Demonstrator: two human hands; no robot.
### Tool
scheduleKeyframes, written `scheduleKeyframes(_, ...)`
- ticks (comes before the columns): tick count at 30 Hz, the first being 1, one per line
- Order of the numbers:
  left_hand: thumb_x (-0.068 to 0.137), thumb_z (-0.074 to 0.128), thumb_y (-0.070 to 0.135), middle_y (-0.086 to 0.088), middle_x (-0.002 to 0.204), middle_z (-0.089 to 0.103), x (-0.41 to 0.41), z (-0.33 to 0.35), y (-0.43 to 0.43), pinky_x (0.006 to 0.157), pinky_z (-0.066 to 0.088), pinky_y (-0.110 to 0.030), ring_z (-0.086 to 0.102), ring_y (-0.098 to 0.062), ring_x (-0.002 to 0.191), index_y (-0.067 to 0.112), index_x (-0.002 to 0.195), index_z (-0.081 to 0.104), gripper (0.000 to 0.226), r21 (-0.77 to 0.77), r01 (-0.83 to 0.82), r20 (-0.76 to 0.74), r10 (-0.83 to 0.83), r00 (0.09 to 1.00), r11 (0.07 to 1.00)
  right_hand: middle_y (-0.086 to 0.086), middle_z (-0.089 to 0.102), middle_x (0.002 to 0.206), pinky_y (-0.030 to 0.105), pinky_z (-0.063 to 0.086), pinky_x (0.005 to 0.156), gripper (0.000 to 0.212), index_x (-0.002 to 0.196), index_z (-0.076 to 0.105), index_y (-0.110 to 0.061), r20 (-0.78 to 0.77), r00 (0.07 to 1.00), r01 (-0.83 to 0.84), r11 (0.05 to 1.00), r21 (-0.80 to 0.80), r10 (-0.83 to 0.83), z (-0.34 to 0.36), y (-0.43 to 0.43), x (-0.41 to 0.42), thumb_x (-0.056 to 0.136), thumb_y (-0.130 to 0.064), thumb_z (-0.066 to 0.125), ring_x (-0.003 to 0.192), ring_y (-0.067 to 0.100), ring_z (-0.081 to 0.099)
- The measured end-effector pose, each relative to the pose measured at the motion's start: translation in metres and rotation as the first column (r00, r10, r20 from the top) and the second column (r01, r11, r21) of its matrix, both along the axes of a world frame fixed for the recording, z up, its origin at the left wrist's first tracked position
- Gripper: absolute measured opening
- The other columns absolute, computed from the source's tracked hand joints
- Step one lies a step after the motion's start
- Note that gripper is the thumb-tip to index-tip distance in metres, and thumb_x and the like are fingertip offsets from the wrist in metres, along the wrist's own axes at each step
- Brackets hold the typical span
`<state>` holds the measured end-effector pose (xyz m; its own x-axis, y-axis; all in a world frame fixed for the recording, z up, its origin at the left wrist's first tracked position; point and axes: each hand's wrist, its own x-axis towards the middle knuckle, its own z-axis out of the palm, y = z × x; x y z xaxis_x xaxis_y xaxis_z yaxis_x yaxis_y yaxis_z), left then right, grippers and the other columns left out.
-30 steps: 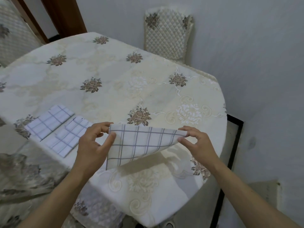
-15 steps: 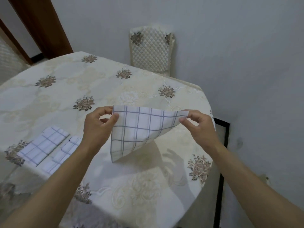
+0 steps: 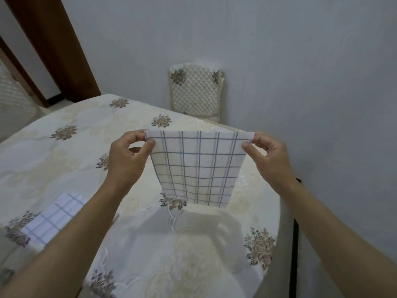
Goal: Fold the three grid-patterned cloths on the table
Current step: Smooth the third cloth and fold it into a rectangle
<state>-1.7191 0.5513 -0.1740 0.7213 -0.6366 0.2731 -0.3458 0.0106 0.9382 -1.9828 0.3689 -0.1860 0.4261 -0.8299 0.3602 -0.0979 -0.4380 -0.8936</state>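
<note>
Grip: both top corners of the grid-patterned cloth [image 3: 197,168] are pinched by left hand [image 3: 126,160] and right hand [image 3: 268,160]; it is hung flat above the desk [image 3: 64,168], likely so edges can be squared. Folded cloth [image 3: 53,218] is laid near left.

left hand [image 3: 127,160] pinching, right hand [image 3: 271,161] pinching

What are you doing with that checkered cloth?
A person is folding cloths. The left hand and the right hand each pinch a top corner of a grid-patterned cloth, holding it up so it hangs above the table. A folded cloth with the same grid lies flat near the table's left edge, partly hidden behind the left forearm. The held one has not been laid down yet.
</note>
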Motion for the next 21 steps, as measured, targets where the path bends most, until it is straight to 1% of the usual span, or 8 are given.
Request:
scheduleKeyframes(2,0.092,0.071,0.018,0.002,0.114,0.072,0.003,-0.007,0.003,0.073,0.051,-0.025,0.067,-0.015,0.08,0.027,0.091,0.072,0.009,0.015,0.008,-0.01,-0.008,1.0,1.0,-0.003,0.072,0.109,0.044,0.048,0.102,0.004,0.092,0.075,-0.022,-0.012,1.0,-0.008,1.0,0.001,0.008,-0.004,0.0,0.001,0.089,-0.02,0.072,0.11,0.018,0.064)
scheduleKeyframes(7,0.092,0.071,0.015,-0.001,0.11,0.073,0.003,-0.026,0.015,0.078,0.05,-0.027,0.065,-0.009,0.086,0.029,0.089,0.072,0.013,0.043,0.017,-0.055,-0.015,0.998,0.999,-0.002,0.071,0.113,0.048,0.046,0.105,0.004,0.093,0.075,-0.017,-0.046,0.998,-0.047,0.997,0.065,0.05,-0.024,0.014,0.003,0.091,-0.018,0.071,0.112,0.017,0.064)
scheduleKeyframes(10,0.091,0.071,0.014,0.006,0.11,0.072,0.004,-0.036,0.029,0.084,0.053,-0.034,0.066,-0.009,0.096,0.02,0.088,0.072,0.007,0.068,0.058,-0.058,-0.054,0.997,0.996,-0.006,0.069,0.113,0.051,0.044,0.106,0.004,0.09,0.074,-0.019,-0.051,0.996,-0.063,0.994,0.089,0.067,-0.036,0.026,-0.004,0.091,-0.016,0.071,0.114,0.016,0.063)
scheduleKeyframes(12,0.087,0.072,0.019,0.009,0.112,0.072,0.003,-0.044,0.043,0.088,0.055,-0.039,0.066,-0.011,0.106,0.02,0.083,0.071,0.004,0.075,0.102,-0.036,-0.1,0.994,0.992,-0.008,0.068,0.115,0.054,0.043,0.107,0.005,0.09,0.074,-0.021,-0.071,0.995,-0.068,0.994,0.086,0.074,-0.044,0.032,-0.01,0.091,-0.017,0.071,0.116,0.016,0.062)
scheduleKeyframes(13,0.084,0.071,0.023,0.01,0.113,0.072,0.002,-0.048,0.049,0.088,0.055,-0.041,0.066,-0.012,0.108,0.024,0.08,0.07,0.005,0.075,0.124,-0.025,-0.123,0.992,0.989,-0.008,0.068,0.116,0.055,0.043,0.106,0.005,0.09,0.074,-0.021,-0.085,0.993,-0.072,0.994,0.085,0.079,-0.048,0.036,-0.013,0.091,-0.018,0.071,0.117,0.016,0.061)
scheduleKeyframes(16,0.08,0.067,0.034,0.009,0.115,0.071,-0.001,-0.056,0.063,0.089,0.054,-0.044,0.066,-0.018,0.106,0.031,0.075,0.068,0.007,0.094,0.176,-0.023,-0.174,0.984,0.98,-0.007,0.068,0.117,0.056,0.044,0.105,0.006,0.089,0.074,-0.022,-0.108,0.99,-0.082,0.991,0.109,0.094,-0.058,0.046,-0.019,0.091,-0.018,0.071,0.117,0.018,0.061)
scheduleKeyframes(18,0.081,0.067,0.034,0.008,0.116,0.071,-0.003,-0.06,0.069,0.09,0.054,-0.044,0.067,-0.019,0.103,0.028,0.078,0.069,0.007,0.101,0.198,-0.047,-0.194,0.98,0.975,-0.007,0.068,0.116,0.054,0.043,0.106,0.007,0.089,0.075,-0.022,-0.092,0.991,-0.083,0.986,0.145,0.097,-0.062,0.055,-0.021,0.09,-0.016,0.071,0.117,0.017,0.061)
scheduleKeyframes(21,0.079,0.066,0.039,0.006,0.116,0.072,-0.006,-0.066,0.079,0.091,0.053,-0.041,0.067,-0.018,0.102,0.024,0.083,0.071,0.016,0.12,0.231,-0.063,-0.225,0.972,0.965,-0.006,0.068,0.117,0.054,0.042,0.107,0.006,0.091,0.075,-0.021,-0.09,0.991,-0.078,0.978,0.193,0.097,-0.07,0.069,-0.025,0.09,-0.018,0.071,0.118,0.017,0.06)
